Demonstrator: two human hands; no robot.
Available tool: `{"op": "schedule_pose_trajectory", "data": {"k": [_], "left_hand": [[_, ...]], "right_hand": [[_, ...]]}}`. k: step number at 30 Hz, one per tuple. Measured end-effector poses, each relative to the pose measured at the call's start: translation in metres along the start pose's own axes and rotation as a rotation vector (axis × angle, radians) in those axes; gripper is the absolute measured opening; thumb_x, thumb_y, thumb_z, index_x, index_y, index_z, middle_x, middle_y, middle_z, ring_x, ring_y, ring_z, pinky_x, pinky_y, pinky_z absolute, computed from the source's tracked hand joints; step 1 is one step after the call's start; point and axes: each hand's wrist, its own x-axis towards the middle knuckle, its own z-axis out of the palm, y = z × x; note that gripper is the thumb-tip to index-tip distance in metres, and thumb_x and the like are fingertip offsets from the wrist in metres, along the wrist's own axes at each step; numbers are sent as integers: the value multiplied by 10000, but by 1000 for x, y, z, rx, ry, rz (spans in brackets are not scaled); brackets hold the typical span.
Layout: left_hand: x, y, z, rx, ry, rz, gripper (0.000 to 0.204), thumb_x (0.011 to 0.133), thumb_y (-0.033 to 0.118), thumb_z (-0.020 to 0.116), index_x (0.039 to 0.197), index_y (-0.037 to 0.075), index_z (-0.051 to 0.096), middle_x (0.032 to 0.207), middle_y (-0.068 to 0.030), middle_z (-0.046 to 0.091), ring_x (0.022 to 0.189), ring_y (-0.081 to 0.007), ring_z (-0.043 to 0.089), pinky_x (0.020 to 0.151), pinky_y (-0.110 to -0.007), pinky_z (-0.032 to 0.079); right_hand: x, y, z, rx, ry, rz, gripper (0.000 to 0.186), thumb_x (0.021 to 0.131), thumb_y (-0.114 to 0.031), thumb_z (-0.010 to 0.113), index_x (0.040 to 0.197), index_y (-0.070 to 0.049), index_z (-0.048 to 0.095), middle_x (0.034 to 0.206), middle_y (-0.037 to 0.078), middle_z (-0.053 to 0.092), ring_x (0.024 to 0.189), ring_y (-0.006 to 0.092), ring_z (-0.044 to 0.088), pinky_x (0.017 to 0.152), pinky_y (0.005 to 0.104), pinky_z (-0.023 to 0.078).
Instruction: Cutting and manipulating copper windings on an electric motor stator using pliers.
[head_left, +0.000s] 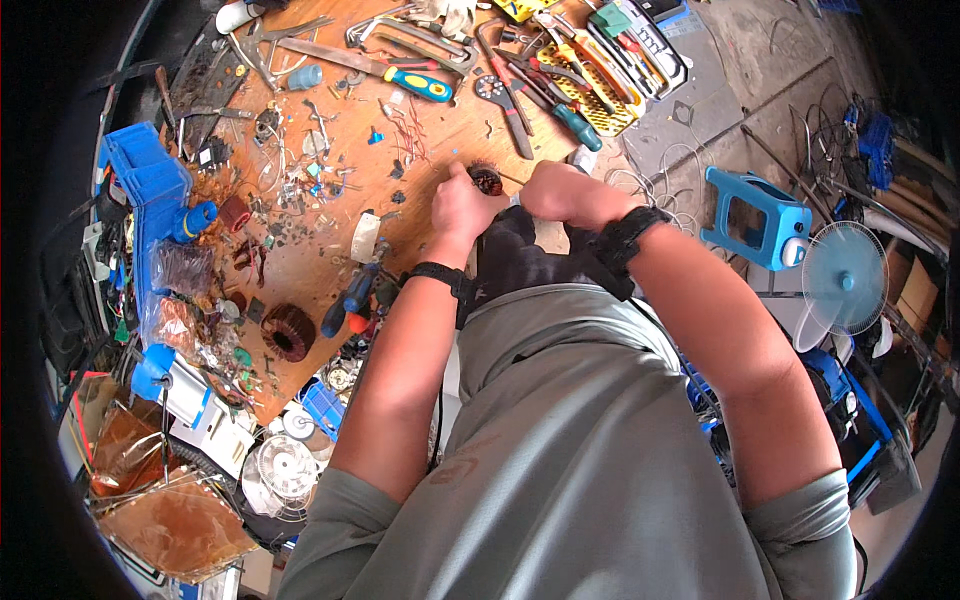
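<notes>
My left hand (463, 207) is closed round a small dark motor core with copper windings (487, 180), held at the near edge of the wooden table. My right hand (565, 193) makes a fist just to the right of it. From this fist a thin rod-like tool (509, 178) points left toward the core. Its handle is hidden in my fingers, and I cannot tell whether its tip touches the windings. Beyond the hands lie thin reddish wire scraps (408, 135) and an adjustable wrench (503, 112).
A file with a blue-green handle (418, 84) lies at the far side. Pliers and screwdrivers fill a yellow tray (600, 95) at the far right. A larger copper-wound stator (288, 331) and blue-handled screwdriver (350, 300) lie left. A blue stool (757, 215) and fan (845, 278) stand right.
</notes>
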Motion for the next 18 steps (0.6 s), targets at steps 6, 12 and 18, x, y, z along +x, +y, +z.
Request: {"op": "schedule_pose_trajectory", "data": {"k": [6,12,18], "left_hand": [[5,-5,4,-8,-13,-19,826,701,543,811,1169,-61,498,1044,-313,689,1019,-440,678,899,-480,550],[2,2,0,11,-9,-49,904,645,579,832,1201,-51,497,1057,-300,695,1022,-428,684,901,-472,555],[2,-4,-2,40,-4,7,820,644,454,842,1230,-18,516,1094,-262,698,1053,-386,688,920,-453,559]], "right_hand": [[17,-65,-10,280,-154,612,305,892,-200,570,1109,-53,727,1169,177,707,1027,325,713,879,420,569],[20,-89,36,218,51,824,359,925,-186,504,1169,56,610,1086,236,710,1002,336,716,850,423,579],[-40,-31,-31,290,-20,793,410,882,-277,526,1082,39,692,1154,271,684,1117,378,665,957,469,519]]}}
